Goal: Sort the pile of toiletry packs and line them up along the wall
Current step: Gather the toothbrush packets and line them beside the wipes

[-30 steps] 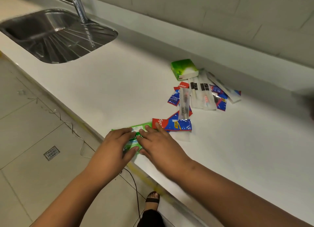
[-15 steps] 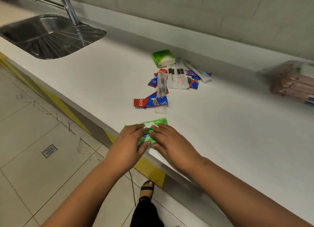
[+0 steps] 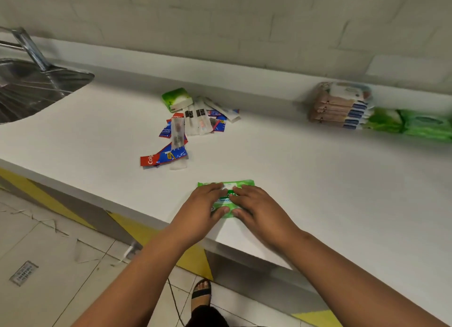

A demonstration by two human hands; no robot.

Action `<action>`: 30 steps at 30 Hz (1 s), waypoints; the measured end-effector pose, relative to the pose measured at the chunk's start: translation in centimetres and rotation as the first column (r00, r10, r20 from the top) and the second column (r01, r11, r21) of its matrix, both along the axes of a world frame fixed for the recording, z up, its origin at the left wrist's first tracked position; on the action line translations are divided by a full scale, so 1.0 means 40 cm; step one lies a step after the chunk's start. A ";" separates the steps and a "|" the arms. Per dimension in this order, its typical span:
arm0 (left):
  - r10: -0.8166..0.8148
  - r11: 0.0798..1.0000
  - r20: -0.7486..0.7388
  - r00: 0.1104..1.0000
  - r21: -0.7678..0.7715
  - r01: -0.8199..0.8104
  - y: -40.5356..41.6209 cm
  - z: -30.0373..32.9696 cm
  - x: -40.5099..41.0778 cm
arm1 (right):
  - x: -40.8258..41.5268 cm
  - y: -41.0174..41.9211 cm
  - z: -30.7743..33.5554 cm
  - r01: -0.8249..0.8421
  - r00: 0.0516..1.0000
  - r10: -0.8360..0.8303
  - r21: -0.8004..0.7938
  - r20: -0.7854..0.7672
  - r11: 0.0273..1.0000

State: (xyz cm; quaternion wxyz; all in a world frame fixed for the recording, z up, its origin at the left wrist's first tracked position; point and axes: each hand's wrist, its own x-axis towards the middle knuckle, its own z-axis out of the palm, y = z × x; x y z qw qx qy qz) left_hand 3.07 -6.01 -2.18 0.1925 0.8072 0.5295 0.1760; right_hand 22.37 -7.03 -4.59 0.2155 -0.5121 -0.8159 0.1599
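A flat green wipes pack (image 3: 226,184) lies near the counter's front edge. My left hand (image 3: 203,204) and my right hand (image 3: 256,207) both hold it, fingers laid across its top and thumbs at its near edge. Further back is the loose pile (image 3: 195,121) of sachets and clear-wrapped toothbrushes. A red and blue toothpaste box (image 3: 163,156) sits at the pile's near end and a small green tissue box (image 3: 176,99) at its far end. Along the wall to the right stand stacked beige and blue packs (image 3: 342,104) and green packs (image 3: 413,125).
A steel sink (image 3: 29,89) with a tap (image 3: 29,48) is set into the white counter (image 3: 318,180) at the far left. The counter's front edge runs diagonally just below my hands, with tiled floor and my sandalled foot (image 3: 201,290) below it.
Both hands have carried the green pack to the right along the front edge, from beside the toothpaste box to a spot right of it. The view has swung right, so the packs by the wall show.
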 end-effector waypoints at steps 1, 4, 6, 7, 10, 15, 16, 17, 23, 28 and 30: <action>-0.030 1.000 0.013 0.999 -0.007 0.030 0.004 -0.001 0.018 | 0.021 -0.008 0.000 0.025 1.000 -0.025 0.002 -0.002 1.000; -0.121 0.993 0.043 0.992 -0.009 0.122 0.016 -0.004 0.080 | 0.083 -0.035 0.001 0.115 0.993 -0.115 0.000 -0.026 0.993; -0.180 0.984 0.055 0.982 -0.008 0.180 0.025 -0.006 0.122 | 0.119 -0.052 -0.001 0.174 0.984 -0.174 0.001 -0.045 0.985; -0.213 0.977 0.059 0.975 -0.008 0.213 0.030 -0.007 0.147 | 0.141 -0.062 -0.002 0.210 0.977 -0.209 0.006 -0.051 0.978; -0.295 0.955 0.077 0.952 -0.011 0.296 0.044 -0.009 0.210 | 0.193 -0.088 -0.008 0.309 0.949 -0.308 0.005 -0.062 0.951; -0.430 0.902 0.115 0.895 0.020 0.431 0.088 -0.021 0.313 | 0.274 -0.113 -0.011 0.439 0.893 -0.435 0.007 -0.114 0.899; -0.449 0.893 0.122 0.885 0.025 0.449 0.098 -0.025 0.329 | 0.286 -0.114 -0.011 0.455 0.884 -0.450 0.012 -0.124 0.890; -0.467 0.883 0.134 0.874 0.026 0.468 0.112 -0.028 0.351 | 0.302 -0.115 -0.011 0.478 0.872 -0.472 0.012 -0.131 0.878; -0.572 0.818 0.146 0.807 0.038 0.574 0.183 -0.045 0.480 | 0.376 -0.098 0.000 0.613 0.780 -0.601 0.022 -0.172 0.790; -0.642 0.763 0.179 0.745 0.059 0.644 0.235 -0.053 0.579 | 0.441 -0.078 -0.004 0.702 0.705 -0.685 0.046 -0.181 0.711; -0.673 0.736 0.184 0.716 0.071 0.673 0.253 -0.057 0.617 | 0.464 -0.074 -0.005 0.732 0.673 -0.715 0.033 -0.190 0.681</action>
